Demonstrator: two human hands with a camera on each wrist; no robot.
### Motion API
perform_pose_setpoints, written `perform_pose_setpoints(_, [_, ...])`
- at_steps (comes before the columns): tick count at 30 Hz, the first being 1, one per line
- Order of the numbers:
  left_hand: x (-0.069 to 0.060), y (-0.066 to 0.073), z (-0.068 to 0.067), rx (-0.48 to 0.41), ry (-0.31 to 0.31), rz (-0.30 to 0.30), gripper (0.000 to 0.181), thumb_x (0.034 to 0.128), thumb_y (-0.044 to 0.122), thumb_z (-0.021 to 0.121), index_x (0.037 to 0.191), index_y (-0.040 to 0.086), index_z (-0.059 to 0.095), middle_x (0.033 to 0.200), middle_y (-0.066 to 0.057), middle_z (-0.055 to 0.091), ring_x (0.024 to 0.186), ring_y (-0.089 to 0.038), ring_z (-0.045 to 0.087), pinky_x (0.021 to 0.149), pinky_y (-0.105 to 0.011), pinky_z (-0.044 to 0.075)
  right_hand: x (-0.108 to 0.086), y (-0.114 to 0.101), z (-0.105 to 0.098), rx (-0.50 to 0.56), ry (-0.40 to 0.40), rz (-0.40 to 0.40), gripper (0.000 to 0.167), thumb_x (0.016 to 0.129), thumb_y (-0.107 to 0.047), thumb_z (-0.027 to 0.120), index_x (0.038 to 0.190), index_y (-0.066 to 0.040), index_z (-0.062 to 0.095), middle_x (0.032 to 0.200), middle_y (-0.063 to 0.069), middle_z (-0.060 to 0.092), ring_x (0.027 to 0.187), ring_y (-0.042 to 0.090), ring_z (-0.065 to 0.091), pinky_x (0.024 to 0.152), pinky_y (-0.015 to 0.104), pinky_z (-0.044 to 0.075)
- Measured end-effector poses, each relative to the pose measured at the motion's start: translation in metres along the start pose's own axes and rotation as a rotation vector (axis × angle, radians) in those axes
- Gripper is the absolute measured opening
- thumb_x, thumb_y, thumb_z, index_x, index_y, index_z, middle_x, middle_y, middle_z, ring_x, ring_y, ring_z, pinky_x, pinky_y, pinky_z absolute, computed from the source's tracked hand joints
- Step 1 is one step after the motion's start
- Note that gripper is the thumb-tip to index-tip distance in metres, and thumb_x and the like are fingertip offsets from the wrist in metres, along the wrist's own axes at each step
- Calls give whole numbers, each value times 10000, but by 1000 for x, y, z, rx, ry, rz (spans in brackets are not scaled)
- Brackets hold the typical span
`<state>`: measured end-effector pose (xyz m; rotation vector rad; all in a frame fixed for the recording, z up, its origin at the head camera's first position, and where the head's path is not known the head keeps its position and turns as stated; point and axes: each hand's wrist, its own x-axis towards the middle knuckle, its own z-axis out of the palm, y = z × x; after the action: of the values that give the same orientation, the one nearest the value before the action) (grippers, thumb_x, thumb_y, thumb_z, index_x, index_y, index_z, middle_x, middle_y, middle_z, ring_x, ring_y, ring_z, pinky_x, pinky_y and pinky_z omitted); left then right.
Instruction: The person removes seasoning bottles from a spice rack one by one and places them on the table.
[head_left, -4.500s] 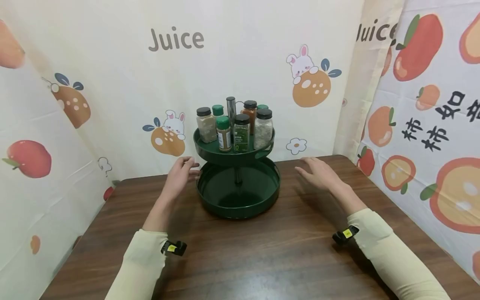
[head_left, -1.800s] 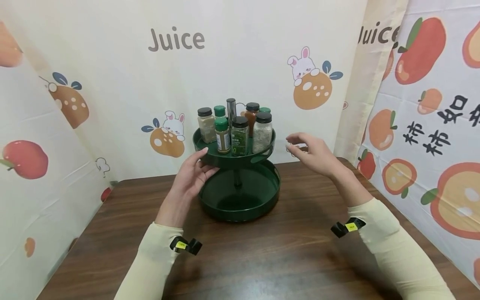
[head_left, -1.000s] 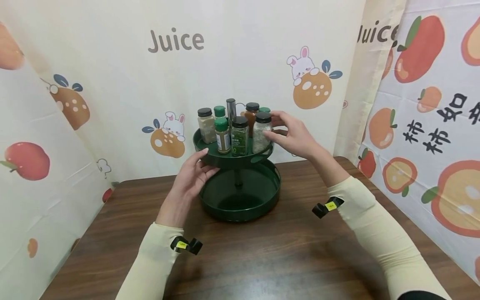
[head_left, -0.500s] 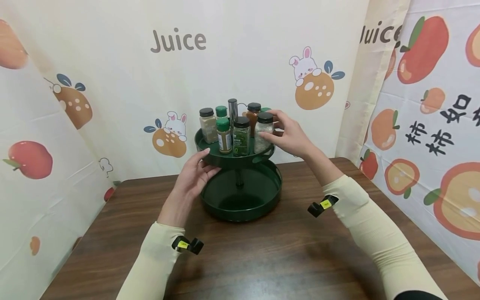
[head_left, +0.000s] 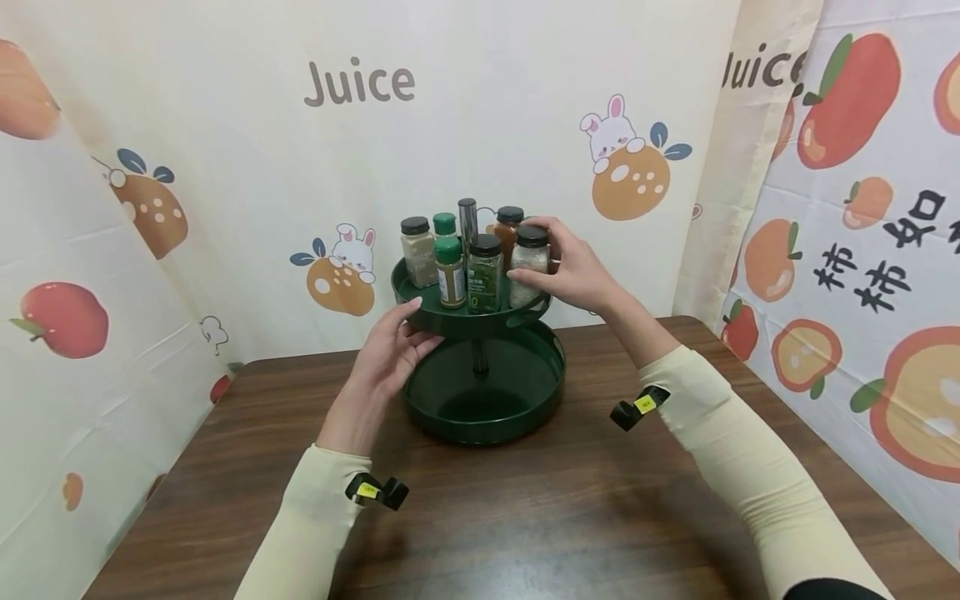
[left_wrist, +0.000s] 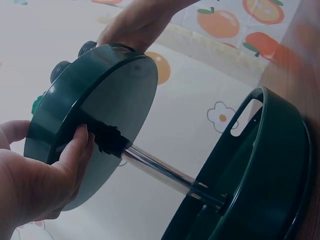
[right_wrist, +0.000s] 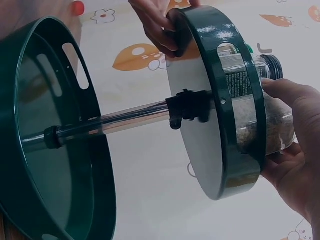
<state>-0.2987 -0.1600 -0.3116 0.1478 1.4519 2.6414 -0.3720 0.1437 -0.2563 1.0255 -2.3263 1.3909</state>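
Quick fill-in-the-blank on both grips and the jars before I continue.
The left grip holds the ____ tray of the two-tier spice rack.
The right grip holds a clear spice jar with a ____ lid.
The green-labelled jar stands between that jar and a small bottle with a ____ cap.
The reddish-brown jar stands ____ the clear spice jar, which partly hides it.

Missing words: upper; black; green; behind.

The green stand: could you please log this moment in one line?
left hand: holding upper tray; right hand: gripping front-right jar; jar: inside upper tray's rim; lower tray: underneath
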Motion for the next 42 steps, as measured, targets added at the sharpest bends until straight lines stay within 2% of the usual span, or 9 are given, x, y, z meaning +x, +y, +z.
perform_pose_setpoints(3, [0,0,0,-3,-15,3,656,1117,261,557,1663,146,212,1606,-159,388,1344,-304,532,1103,-430,478,1,0,0,-4,-1,6,725,953,-240,819,1549,-133,421,1267,119,612,1067,288,661,780,365,590])
perform_pose_setpoints(7, [0,0,0,-5,-37,9,666,1123,255,538,1674,118,190,1626,-164,368,1343,-297,530,1130,-443,452,2,0,-1,11,-2,17,703,946,-228,827,1526,-132,441,1262,141,609,1112,299,659,804,355,601])
perform_pose_setpoints(16, [-1,0,-2,-18,-19,9,672,1119,255,549,1676,137,193,1609,-165,390,1339,-302,536,1097,-435,479,7,-2,-2,55,-10,33,629,925,-241,852,1442,-148,505,1205,116,644,1092,289,667,833,378,602])
perform_pose_setpoints(26, [1,1,-1,-9,-29,10,659,1120,253,546,1670,131,203,1626,-182,371,1351,-314,518,1105,-444,472,8,-7,-5,46,1,69,631,915,-230,860,1437,-131,520,1260,121,630,1139,270,667,890,421,576])
perform_pose_setpoints(31, [1,0,-1,-1,-24,7,665,1119,253,548,1672,126,201,1626,-186,375,1333,-307,533,1097,-445,478,8,-8,-5,40,1,71,622,921,-230,855,1433,-124,517,1280,118,617,1161,274,665,897,437,571])
perform_pose_setpoints(38, [0,0,-1,-1,-18,0,660,1120,250,548,1672,136,204,1641,-187,365,1338,-309,537,1105,-446,469,11,-13,-8,47,12,72,644,913,-242,862,1438,-128,507,1308,97,615,1200,270,659,985,480,572])
perform_pose_setpoints(42, [1,0,-2,-4,-13,1,652,1118,257,555,1664,133,221,1618,-185,391,1324,-310,543,1095,-447,479,15,-21,-13,38,14,55,643,910,-265,866,1431,-140,511,1287,80,621,1193,248,664,973,468,578])
